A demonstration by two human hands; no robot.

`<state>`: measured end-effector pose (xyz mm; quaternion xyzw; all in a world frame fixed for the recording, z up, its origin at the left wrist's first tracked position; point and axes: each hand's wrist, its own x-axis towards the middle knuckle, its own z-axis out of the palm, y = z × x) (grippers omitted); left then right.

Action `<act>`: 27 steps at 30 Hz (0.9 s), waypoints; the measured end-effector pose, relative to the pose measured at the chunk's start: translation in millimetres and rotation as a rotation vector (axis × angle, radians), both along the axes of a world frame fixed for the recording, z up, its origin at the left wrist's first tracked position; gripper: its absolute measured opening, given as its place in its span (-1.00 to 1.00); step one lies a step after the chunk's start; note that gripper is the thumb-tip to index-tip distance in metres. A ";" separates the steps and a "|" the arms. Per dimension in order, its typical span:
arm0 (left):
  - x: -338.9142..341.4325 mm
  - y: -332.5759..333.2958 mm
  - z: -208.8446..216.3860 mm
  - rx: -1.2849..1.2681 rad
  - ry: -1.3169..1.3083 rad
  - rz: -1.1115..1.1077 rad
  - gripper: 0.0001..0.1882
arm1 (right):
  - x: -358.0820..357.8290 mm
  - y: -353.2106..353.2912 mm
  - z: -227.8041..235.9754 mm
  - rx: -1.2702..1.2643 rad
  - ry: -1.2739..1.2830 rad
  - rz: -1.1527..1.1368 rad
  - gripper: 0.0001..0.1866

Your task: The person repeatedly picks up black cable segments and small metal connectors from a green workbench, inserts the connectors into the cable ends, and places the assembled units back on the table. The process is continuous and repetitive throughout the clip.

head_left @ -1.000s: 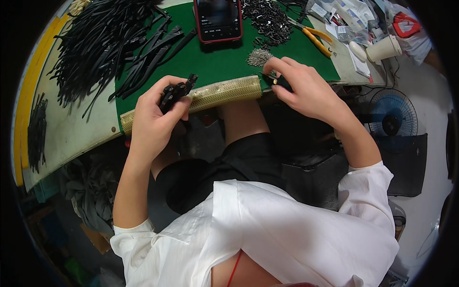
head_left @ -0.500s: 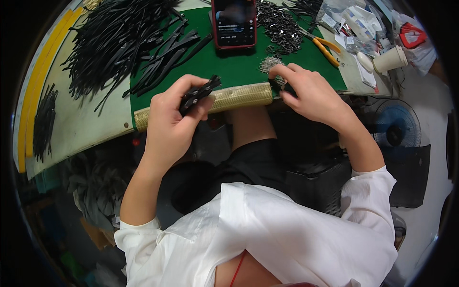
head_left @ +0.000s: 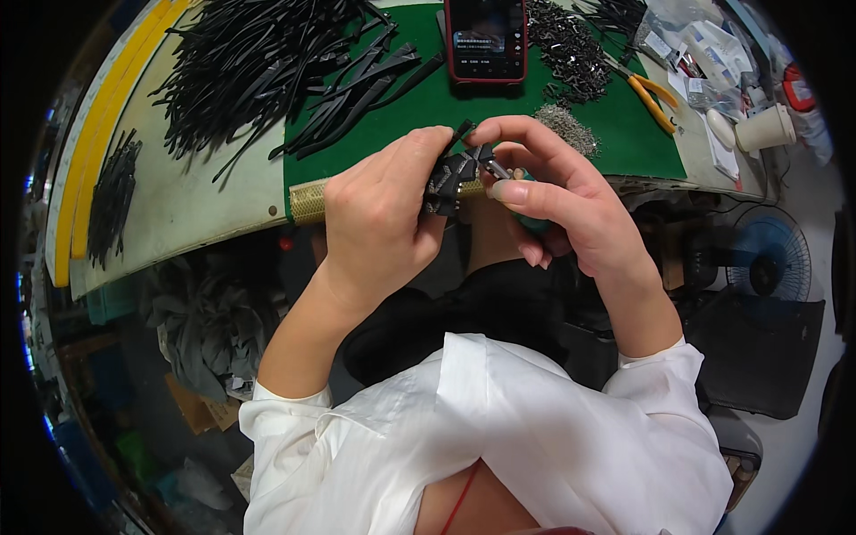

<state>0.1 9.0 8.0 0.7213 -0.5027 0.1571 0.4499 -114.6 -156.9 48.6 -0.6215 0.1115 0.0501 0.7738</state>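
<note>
A bundle of black straps [head_left: 455, 178] with small shiny metal bits along its edge is gripped in my left hand [head_left: 379, 209], above the table's front edge. My right hand [head_left: 571, 192] is closed around a tool [head_left: 535, 223] with a metal shaft and dark green handle, apparently a screwdriver. Thumb and index finger bring its metal end against the strap ends, and the palm partly hides the handle. Just beyond my right hand, a heap of small silver screws or pins [head_left: 571, 129] lies on the green mat [head_left: 410, 111].
Large piles of black straps [head_left: 250, 71] cover the left of the table, with a smaller bunch [head_left: 114, 201] nearer the yellow strips [head_left: 107, 116]. A phone [head_left: 486, 45] stands at the back. Dark metal parts [head_left: 580, 49], orange-handled pliers [head_left: 655, 100] and a white cup [head_left: 765, 127] occupy the right.
Both hands have come together above the table edge. The right hand has moved left from beside the silver pile, bringing its tool to the straps; the left has moved right with the bundle.
</note>
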 end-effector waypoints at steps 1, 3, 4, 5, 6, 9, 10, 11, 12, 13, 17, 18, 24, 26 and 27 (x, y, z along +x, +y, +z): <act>0.2 -0.4 -0.4 -0.005 -0.002 -0.001 -0.63 | 0.3 -0.2 0.2 0.002 0.001 0.008 -0.58; 0.1 -1.3 -0.6 -0.009 -0.001 -0.003 -0.63 | 1.0 -0.8 -0.9 0.012 -0.001 0.021 -0.58; 0.1 -1.6 -0.6 -0.011 0.000 -0.003 -0.63 | 1.5 -1.4 -2.2 0.020 -0.005 0.027 -0.58; 0.3 -1.8 -1.1 -0.023 -0.015 0.002 -0.63 | 1.7 -1.6 -3.0 0.027 -0.008 0.032 -0.59; 0.6 -2.4 -2.1 -0.035 -0.030 0.006 -0.63 | 2.1 0.1 -3.2 0.060 -0.005 0.011 -0.61; 1.1 -2.5 -4.1 -0.045 -0.099 0.025 -0.56 | 3.4 6.3 -3.9 0.131 0.006 -0.035 -0.67; 1.5 -2.0 -4.4 -0.044 -0.128 0.034 -0.53 | 3.9 6.8 -5.1 0.136 0.010 -0.039 -0.69; 3.2 -2.3 -5.6 -0.048 -0.158 0.023 -0.52 | 4.4 7.2 -6.7 0.142 0.014 -0.042 -0.71; 6.2 -3.4 -7.5 -0.052 -0.187 0.013 -0.51 | 4.5 7.8 -9.6 0.090 -0.016 -0.054 -0.71; 8.1 -3.7 -8.3 -0.057 -0.217 0.003 -0.51 | 4.4 8.5 -13.5 0.039 -0.047 -0.066 -0.71; 10.5 -0.8 -5.2 0.032 -0.225 -0.003 -0.52 | 6.2 10.5 -18.6 -0.097 -0.073 -0.103 -0.69; 11.2 -1.1 -5.4 0.036 -0.227 0.002 -0.54 | 6.7 12.5 -19.3 -0.123 -0.078 -0.122 -0.69; 14.4 -0.4 -5.6 0.201 -0.232 0.105 -0.63 | 13.9 16.7 -43.0 -0.615 -0.334 -0.175 -0.65; 21.0 -0.8 -1.5 0.240 -0.270 0.247 -0.66 | 9.2 14.7 -30.0 -0.497 -0.154 -0.149 -0.61; 30.8 -1.3 2.8 0.219 -0.291 0.334 -0.67 | 5.3 11.3 -25.0 -0.436 -0.084 -0.133 -0.60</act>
